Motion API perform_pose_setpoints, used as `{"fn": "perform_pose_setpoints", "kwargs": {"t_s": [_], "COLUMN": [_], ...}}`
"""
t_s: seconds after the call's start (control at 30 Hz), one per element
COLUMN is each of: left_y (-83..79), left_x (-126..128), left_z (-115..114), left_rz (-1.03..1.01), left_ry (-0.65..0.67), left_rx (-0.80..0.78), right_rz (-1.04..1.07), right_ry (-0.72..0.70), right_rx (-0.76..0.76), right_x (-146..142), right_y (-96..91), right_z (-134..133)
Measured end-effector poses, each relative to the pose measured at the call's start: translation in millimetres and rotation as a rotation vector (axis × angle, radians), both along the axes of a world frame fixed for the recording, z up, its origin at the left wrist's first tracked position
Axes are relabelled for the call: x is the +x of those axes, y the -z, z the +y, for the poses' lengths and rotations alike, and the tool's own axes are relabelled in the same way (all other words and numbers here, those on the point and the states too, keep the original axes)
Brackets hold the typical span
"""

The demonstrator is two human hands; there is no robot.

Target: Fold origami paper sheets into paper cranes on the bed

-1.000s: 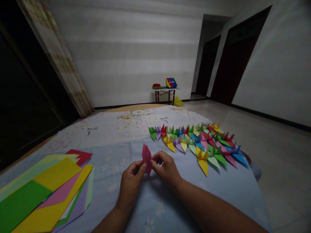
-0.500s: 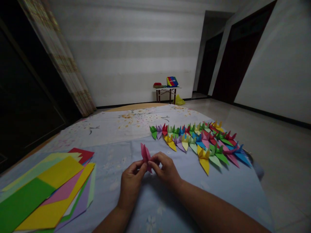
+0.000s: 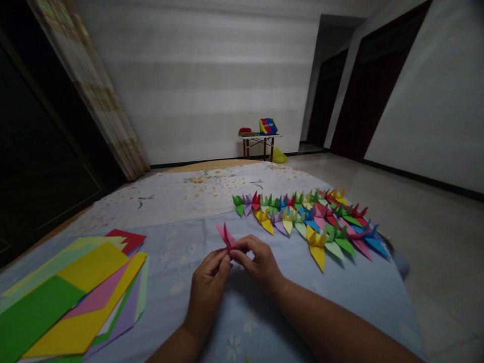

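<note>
A pink folded-paper crane (image 3: pixel 227 236) is held up just above the cloth, its pointed upper parts spread apart. My left hand (image 3: pixel 209 277) pinches its lower end between thumb and fingers. From the other side, my right hand (image 3: pixel 259 262) grips the lower part as well, and the fingertips of both hands nearly meet there. Fingers hide the bottom of the crane. To the right stand several rows of finished paper cranes (image 3: pixel 316 244) in yellow, green, blue, red, purple and pink.
Loose sheets of coloured paper (image 3: pixel 94 267) lie overlapping at the left. A flowered tablecloth (image 3: pixel 166 297) covers the table. Against the far wall, a small table (image 3: pixel 260 136) carries a colourful box (image 3: pixel 268 126), with a yellow bag (image 3: pixel 279 155) on the floor beside it.
The pink crane has turned, and its upper points now stand spread in a V. My fingers have closed in together at its lower end.
</note>
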State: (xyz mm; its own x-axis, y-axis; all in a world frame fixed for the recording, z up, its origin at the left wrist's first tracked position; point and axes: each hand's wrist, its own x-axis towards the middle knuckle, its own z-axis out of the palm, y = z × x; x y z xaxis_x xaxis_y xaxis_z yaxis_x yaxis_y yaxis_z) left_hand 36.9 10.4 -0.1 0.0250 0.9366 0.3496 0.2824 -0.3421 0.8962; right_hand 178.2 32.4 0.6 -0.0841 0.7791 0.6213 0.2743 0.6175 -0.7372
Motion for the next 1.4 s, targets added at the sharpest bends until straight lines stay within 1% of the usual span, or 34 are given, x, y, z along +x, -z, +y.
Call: {"fn": "perform_pose_setpoints", "kwargs": {"t_s": [0.07, 0.2, 0.27, 0.47, 0.6, 0.77, 0.87, 1.0, 1.1, 1.27, 1.33, 1.4], "left_y": [0.9, -2.7, -4.7, -6.5, -8.6, -10.4, -9.7, -10.6, -14.1, -16.5, -13.6, -9.5], "left_x": [-1, -2, -2, 0, 2, 1, 0, 0, 0, -1, -2, -2], "left_z": [0, -1, -1, 0, -1, -2, -2, -2, -3, -3, -1, 1], "left_rz": [0.011, 0.025, 0.029, 0.01, -0.02, -0.001, 0.017, 0.044, 0.043, 0.037, 0.032, -0.036], "left_ry": [-0.001, -0.001, 0.002, -0.03, -0.05, -0.051, -0.063, -0.079, -0.094, -0.097, -0.15, -0.236], "left_rx": [0.01, 0.018, 0.025, 0.025, -0.013, -0.01, -0.021, -0.019, 0.012, 0.089, 0.118, 0.109], "right_rz": [0.051, 0.184, 0.223, 0.158, 0.202, 0.217, 0.245, 0.335, 0.363, 0.379, 0.388, 0.388], "right_ry": [-0.018, -0.095, -0.135, -0.125, -0.17, -0.187, -0.194, -0.249, -0.277, -0.255, -0.237, -0.207], "right_rx": [-0.066, -0.263, -0.313, -0.234, -0.258, -0.279, -0.32, -0.418, -0.475, -0.513, -0.527, -0.542], "right_x": [0, -1, 0, 4, 4, 4, 3, 3, 2, 1, 0, 0], "right_y": [0.3, 1.1, 1.5, 3.3, 5.4, 4.3, 2.8, 1.5, 0.5, -0.3, 0.7, 2.2], "right_z": [1, 3, 5, 9, 11, 10, 10, 10, 9, 8, 9, 11]}}
